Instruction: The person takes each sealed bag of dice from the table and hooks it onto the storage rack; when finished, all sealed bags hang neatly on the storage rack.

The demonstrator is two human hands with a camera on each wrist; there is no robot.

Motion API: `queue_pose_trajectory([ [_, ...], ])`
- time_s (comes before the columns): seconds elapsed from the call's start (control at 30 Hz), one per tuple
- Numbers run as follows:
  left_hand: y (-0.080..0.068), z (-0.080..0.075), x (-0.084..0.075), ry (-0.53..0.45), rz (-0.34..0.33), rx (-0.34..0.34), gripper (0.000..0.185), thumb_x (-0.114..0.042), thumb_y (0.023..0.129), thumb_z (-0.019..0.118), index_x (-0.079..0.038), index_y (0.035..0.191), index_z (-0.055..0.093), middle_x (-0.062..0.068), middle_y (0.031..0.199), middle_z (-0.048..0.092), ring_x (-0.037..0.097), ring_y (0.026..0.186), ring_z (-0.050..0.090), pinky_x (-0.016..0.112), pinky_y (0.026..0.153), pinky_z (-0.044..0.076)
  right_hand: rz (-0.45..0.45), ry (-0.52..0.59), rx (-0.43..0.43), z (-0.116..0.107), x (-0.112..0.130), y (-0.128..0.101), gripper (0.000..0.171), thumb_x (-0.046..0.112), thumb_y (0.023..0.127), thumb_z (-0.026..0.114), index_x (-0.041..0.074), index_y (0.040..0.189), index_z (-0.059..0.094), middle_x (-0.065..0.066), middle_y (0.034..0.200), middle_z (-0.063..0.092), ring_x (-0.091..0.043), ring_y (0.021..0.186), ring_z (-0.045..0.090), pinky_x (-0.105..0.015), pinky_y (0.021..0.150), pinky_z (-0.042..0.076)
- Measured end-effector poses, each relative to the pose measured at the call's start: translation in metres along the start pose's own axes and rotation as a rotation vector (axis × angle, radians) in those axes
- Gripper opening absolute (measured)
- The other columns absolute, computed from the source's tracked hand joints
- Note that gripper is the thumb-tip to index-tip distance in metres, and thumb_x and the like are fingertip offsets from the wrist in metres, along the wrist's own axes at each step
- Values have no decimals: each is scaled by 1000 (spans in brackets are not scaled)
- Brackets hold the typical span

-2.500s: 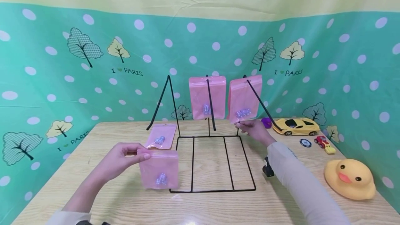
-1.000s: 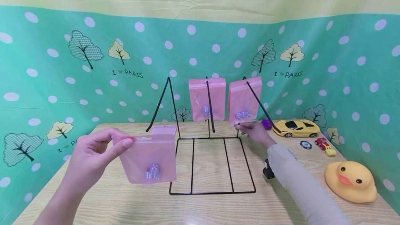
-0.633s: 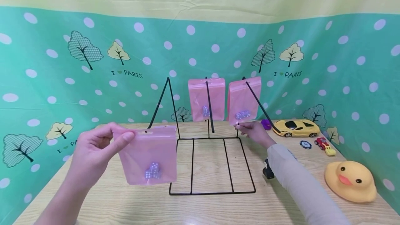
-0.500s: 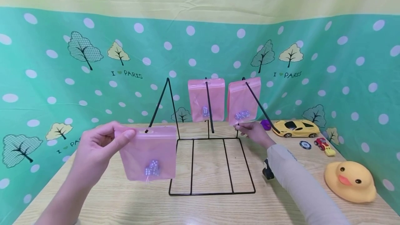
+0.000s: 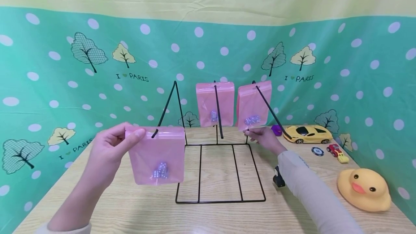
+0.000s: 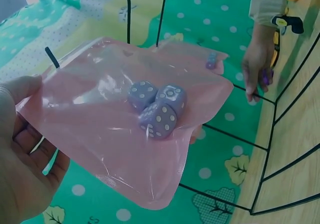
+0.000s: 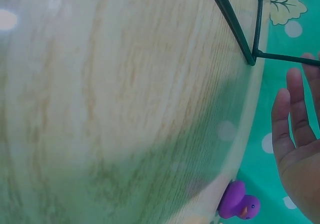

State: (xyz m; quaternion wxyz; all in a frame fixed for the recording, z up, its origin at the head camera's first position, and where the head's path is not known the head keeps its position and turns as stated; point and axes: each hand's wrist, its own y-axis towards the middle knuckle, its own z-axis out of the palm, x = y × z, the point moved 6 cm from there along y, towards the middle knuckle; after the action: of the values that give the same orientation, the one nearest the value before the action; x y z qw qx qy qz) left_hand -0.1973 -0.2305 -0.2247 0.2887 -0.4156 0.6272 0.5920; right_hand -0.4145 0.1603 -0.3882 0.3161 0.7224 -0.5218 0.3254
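My left hand (image 5: 112, 145) pinches the top left corner of a pink zip bag (image 5: 157, 158) holding purple dice (image 6: 160, 109). The tip of the rack's left prong (image 5: 155, 133) pokes out through the hole at the bag's top. Two similar pink bags hang from the black wire rack (image 5: 221, 202): one on the middle prong (image 5: 208, 98), one on the right prong (image 5: 250, 104). Below the right bag, my right hand (image 5: 264, 138) grips the rack's rear upright between thumb and finger; its other fingers (image 7: 297, 109) are fairly straight in the right wrist view.
On the right of the wooden table (image 5: 130, 205) are a yellow toy car (image 5: 307, 134), a poker chip (image 5: 317, 151), a small red and yellow toy vehicle (image 5: 337, 152) and a large yellow duck (image 5: 364, 189). A small purple duck (image 7: 239, 201) sits near the right hand.
My left hand has raised the bag from near the table to the left prong, whose tip now comes through its hole. The bag lying on the table is now hidden. My right hand stays put.
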Motion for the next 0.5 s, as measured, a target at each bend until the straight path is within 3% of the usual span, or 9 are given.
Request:
queue_pose_trajectory([
  [0.27,9,3,6,28,-44,38,14,-7,100,64,-7,89,72,1,84,71,15,84,60,23,81,48,4,9,5,-1,0,0,37,28,104,61,1,129,68,-19,118,72,-33,97,69,-44,80,58],
  [0.5,17,5,9,35,-53,45,12,-11,101,65,-9,94,75,-1,89,74,14,104,64,21,89,48,10,36,6,0,-4,2,37,28,104,62,2,128,69,-18,117,72,-32,96,69,-42,80,58],
])
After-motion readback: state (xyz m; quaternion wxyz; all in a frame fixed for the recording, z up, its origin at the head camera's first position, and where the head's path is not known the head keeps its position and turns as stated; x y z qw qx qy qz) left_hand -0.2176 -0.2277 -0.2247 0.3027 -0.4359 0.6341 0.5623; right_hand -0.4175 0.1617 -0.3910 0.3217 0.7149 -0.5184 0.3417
